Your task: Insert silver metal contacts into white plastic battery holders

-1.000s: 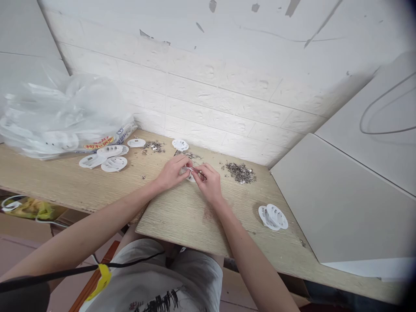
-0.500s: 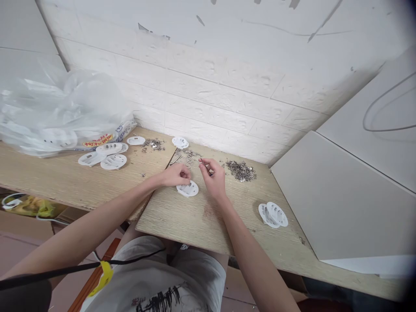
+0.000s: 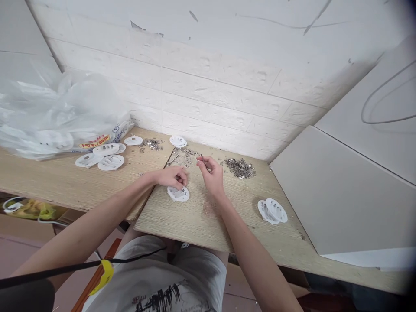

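On the board before me lies a white oval plastic plate (image 3: 178,194) with slots and small metal bits in it. My left hand (image 3: 173,176) is curled at its upper edge, thumb and fingers on the plate. To the right, my right hand (image 3: 212,174) pinches a thin dark tool (image 3: 203,160), its tip pointing up and away; its exact kind is too small to tell. Small metal pieces (image 3: 186,157) lie scattered beyond my hands. A larger heap of metal pieces (image 3: 240,168) is right of my right hand.
Two overlapping white plates (image 3: 272,211) lie at the right. More white plates (image 3: 110,162) sit at the left before a large plastic bag (image 3: 65,112). Another plate (image 3: 178,141) rests near the brick-patterned wall (image 3: 208,99). A grey panel (image 3: 344,195) borders the right side.
My left hand and the white plate under it have shifted a little left and toward me. The right hand keeps its place with the thin tool, which now points more upright.
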A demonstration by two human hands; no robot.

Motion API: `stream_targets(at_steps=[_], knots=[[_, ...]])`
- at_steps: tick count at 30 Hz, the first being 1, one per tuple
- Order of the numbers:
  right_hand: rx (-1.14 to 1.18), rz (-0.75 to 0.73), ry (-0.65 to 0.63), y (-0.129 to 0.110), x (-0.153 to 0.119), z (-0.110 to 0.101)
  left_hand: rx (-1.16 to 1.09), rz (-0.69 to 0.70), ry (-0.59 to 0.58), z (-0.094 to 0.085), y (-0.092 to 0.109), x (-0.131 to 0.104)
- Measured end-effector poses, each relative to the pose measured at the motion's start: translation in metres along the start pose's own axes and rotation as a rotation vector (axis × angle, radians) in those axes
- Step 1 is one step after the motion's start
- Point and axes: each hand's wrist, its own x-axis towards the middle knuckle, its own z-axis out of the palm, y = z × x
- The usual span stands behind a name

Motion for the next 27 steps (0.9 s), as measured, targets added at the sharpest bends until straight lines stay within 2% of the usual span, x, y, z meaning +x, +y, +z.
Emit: stream_targets(at_steps=[15, 22, 27], knots=[[0.002, 0.048, -0.026, 0.007, -0.001, 0.005, 0.025, 0.025, -0.07, -0.002, 0.005, 0.001], [0.035, 0.048, -0.068, 0.009, -0.002, 0.006, 0.009, 0.049, -0.018, -0.002, 0.007, -0.005], [0.006, 0.058, -0.052, 0.012, 0.001, 0.002, -0.014, -0.013, 0.048, 0.003, 0.0, -0.005]])
